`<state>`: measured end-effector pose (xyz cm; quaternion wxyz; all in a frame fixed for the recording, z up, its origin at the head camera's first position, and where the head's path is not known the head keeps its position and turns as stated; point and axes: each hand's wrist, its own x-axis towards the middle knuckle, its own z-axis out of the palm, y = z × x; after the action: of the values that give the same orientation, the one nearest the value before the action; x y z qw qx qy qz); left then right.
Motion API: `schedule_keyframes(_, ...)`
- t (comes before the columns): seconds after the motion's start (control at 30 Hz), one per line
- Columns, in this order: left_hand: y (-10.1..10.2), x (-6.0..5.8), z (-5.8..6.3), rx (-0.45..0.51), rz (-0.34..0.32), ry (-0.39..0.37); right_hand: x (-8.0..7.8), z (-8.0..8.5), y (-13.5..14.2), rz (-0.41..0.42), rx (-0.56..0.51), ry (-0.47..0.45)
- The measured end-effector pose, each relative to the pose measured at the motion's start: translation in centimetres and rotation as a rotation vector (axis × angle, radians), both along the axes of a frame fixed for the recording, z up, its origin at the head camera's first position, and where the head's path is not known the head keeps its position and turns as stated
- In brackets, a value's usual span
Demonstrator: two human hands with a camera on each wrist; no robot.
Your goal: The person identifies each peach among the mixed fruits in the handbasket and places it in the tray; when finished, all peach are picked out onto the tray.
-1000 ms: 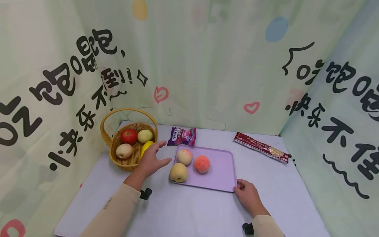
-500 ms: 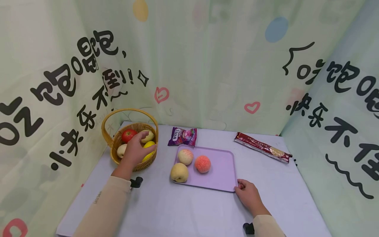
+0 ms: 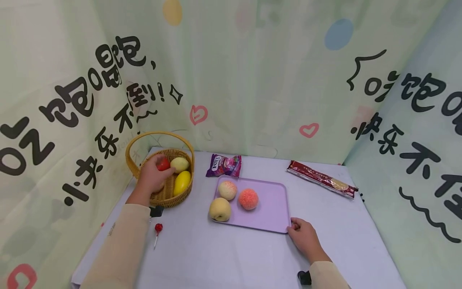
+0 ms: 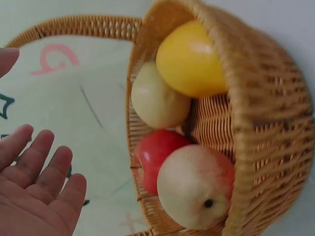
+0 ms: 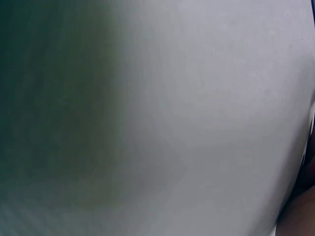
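My left hand (image 3: 153,174) is over the wicker basket (image 3: 167,200), its fingers outstretched above the fruit and holding nothing. In the left wrist view, the basket holds a yellow mango-shaped fruit (image 4: 192,59), a pale green round fruit (image 4: 160,96), a red apple (image 4: 157,157) and a blush-coloured peach (image 4: 194,187). My right hand (image 3: 303,239) pinches the near right corner of the purple tray (image 3: 268,204). On that tray lie a pale speckled peach (image 3: 227,190), a fuzzy coral-pink round fruit (image 3: 248,199) and a yellowish pear-like fruit (image 3: 220,209).
Behind the tray lies a purple snack bag (image 3: 224,165). A long dark red snack packet (image 3: 321,178) rests at the back right. A red lollipop (image 3: 158,228) lies close to my left sleeve. Printed curtains border the white table (image 3: 223,257).
My left hand has moved left across the basket, from its right side to above the apple and peach. The lollipop has come into view beside the sleeve. My right hand stays on the tray.
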<state>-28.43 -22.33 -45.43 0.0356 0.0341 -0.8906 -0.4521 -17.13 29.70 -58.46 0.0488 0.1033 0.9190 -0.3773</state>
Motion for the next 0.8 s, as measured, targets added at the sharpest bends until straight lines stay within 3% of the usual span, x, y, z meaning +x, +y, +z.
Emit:
schedule_keyframes(0.27,-1.4,-1.4,-0.6,-0.063,0.022,-0.039,-0.2,-0.1,-0.1,-0.01,0.007,0.002)
schedule_keyframes(0.5,-2.2,-2.1,-1.7,-0.111,0.024,-0.167,-0.1,0.0,-0.2,-0.008,0.008,0.011)
schedule_keyframes(0.8,-2.9,-3.2,-2.7,-0.222,-0.004,-0.263,0.0,-0.1,-0.1,-0.002,0.006,0.016)
